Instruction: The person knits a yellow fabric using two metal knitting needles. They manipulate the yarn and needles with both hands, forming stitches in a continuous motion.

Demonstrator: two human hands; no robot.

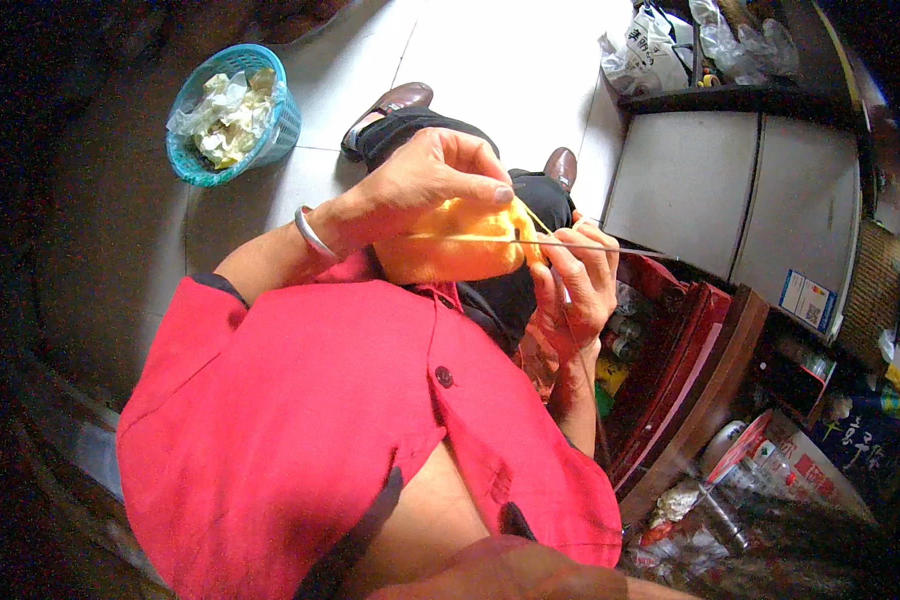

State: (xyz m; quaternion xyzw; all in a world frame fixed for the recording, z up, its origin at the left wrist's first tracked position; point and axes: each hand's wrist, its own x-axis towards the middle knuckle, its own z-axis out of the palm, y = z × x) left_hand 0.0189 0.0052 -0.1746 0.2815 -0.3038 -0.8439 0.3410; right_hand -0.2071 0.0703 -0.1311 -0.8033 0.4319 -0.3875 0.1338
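A yellow knitted piece (450,259) lies over my lap, between my two hands. My left hand (450,169), with a silver bangle (315,234) on its wrist, is above the knitting with thumb and forefinger pinched together. A taut strand of yellow yarn (534,215) runs from that pinch towards my right hand (581,277). My right hand grips the right edge of the knitting, its fingers bent around it. A long thin knitting needle (615,248) passes across the knitting and out beyond my right fingers. What lies under my left palm is hidden.
A blue plastic basket (289,124) with crumpled wrappers stands on the tiled floor (330,90) at upper left. To the right are a grey-fronted cabinet (675,180), plastic bags (649,56) and a dark red wooden edge (675,382). A paper bucket (802,465) stands among clutter at lower right.
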